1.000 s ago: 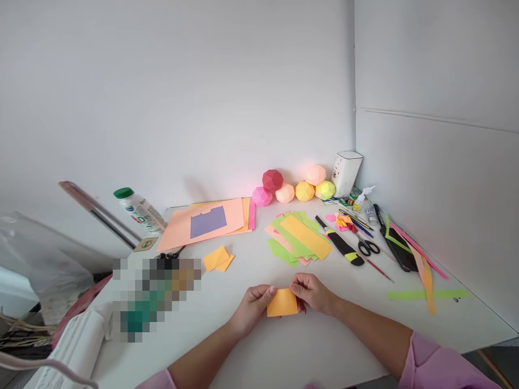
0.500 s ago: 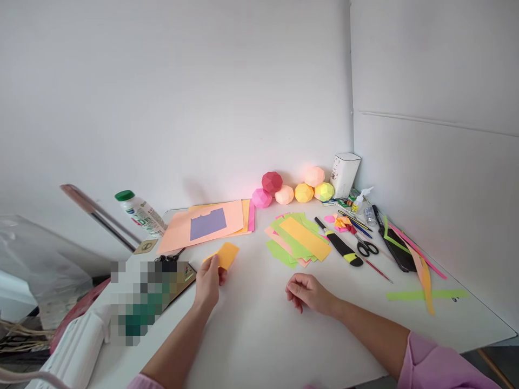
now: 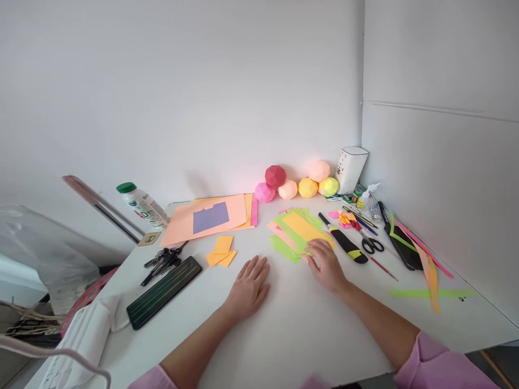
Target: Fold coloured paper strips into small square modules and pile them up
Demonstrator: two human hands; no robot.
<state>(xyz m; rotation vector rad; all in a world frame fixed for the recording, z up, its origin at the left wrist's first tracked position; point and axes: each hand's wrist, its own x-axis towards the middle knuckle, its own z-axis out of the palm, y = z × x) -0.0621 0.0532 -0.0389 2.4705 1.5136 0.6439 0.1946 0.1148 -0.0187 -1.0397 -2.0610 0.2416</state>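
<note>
My left hand (image 3: 248, 289) lies flat on the white table, fingers stretched out and holding nothing. Just left of its fingertips are a few small orange paper pieces (image 3: 223, 245), partly overlapping. My right hand (image 3: 327, 267) is at the near edge of a loose pile of coloured paper. Its fingertips reach onto an orange paper strip (image 3: 302, 226) on top, with thumb and fingers apart. Under the strip are green paper pieces (image 3: 284, 249) and a pink one. A black-and-yellow utility knife (image 3: 346, 246) is right of the pile.
Large paper sheets (image 3: 178, 224) lie at the back left, near a green-capped bottle (image 3: 146, 208). Faceted paper balls (image 3: 275, 176) stand along the wall. Black scissors (image 3: 372, 246), a phone (image 3: 401, 248) and paper strips (image 3: 432, 293) are at right. A dark flat case (image 3: 164, 292) lies left.
My left hand has let go of the orange paper, now on the table, and moved right to lie flat. My right hand has moved forward to the paper pile.
</note>
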